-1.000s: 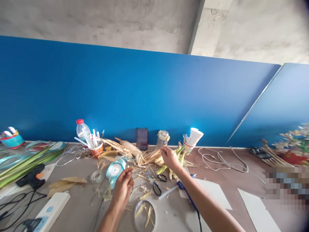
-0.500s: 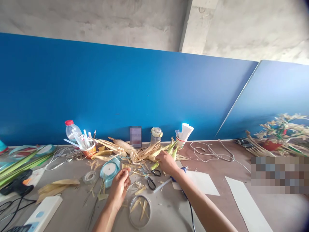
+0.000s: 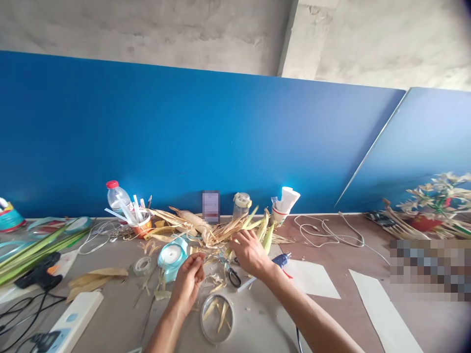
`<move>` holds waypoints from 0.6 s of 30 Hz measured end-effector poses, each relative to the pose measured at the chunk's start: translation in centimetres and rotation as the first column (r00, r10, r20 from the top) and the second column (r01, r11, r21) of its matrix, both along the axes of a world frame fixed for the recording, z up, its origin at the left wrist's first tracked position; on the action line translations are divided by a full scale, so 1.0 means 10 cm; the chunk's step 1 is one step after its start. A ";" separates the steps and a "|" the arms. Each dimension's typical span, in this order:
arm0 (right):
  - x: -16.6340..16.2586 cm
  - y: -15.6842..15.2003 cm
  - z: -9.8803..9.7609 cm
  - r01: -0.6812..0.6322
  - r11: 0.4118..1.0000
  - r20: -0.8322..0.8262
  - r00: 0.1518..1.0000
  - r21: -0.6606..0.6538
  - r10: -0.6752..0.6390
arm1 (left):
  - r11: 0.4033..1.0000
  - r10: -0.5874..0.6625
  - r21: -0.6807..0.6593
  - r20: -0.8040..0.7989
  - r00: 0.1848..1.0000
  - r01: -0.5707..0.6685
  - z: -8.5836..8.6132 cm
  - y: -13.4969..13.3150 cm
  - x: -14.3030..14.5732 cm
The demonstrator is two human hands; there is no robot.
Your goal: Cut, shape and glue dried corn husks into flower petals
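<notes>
My left hand (image 3: 188,282) is curled in a pinch over scattered bits of dry husk, just right of a pale blue ribbon spool (image 3: 171,255); what it pinches is too small to name. Farther back, my right hand (image 3: 249,251) reaches with its fingers spread into a pile of dried corn husks (image 3: 217,231) and greenish husk pieces (image 3: 265,230). Black scissors (image 3: 232,274) lie just in front of that hand. A round clear lid (image 3: 217,317) with husk strips in it sits near the table's front edge.
Along the blue partition stand a water bottle (image 3: 115,194), a cup of sticks (image 3: 142,223), a jar (image 3: 242,205) and a cup of paper rolls (image 3: 282,208). A black glue gun (image 3: 39,277), green leaves (image 3: 31,247) and power strip (image 3: 71,318) lie left; white cable (image 3: 327,233) and paper sheets (image 3: 312,278) right.
My right hand drew back from the far husks toward me and its fingers spread out. My left hand stayed pinched in place. The camera shifted slightly.
</notes>
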State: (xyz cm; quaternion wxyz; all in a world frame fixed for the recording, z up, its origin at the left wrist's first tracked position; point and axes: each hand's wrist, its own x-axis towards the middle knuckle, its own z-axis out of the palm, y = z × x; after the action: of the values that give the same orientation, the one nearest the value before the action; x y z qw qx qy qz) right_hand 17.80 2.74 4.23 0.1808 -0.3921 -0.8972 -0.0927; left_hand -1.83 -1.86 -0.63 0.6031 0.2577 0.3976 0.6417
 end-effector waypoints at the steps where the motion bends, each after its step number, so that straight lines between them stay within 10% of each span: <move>1: -0.05 -0.04 0.02 -0.037 0.999 -0.003 0.999 0.021 0.037 | 1.000 -0.006 -0.009 -0.003 1.000 0.006 0.01 -0.01 0.01; 10: -0.39 -0.17 -0.01 -0.223 0.970 -0.036 0.973 0.094 0.227 | 0.978 -0.207 -0.024 -0.107 0.972 0.206 0.08 -0.08 0.12; 18: -0.46 -0.17 -0.19 -0.248 0.969 -0.232 0.942 0.012 0.244 | 0.989 -0.143 -0.007 -0.202 0.969 0.145 0.12 -0.08 0.16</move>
State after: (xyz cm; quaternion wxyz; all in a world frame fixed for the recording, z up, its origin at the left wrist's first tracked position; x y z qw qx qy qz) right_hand 13.25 1.06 2.35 0.2912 -0.2869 -0.9125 -0.0153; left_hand -0.23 -2.69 0.58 0.6036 0.3521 0.4345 0.5683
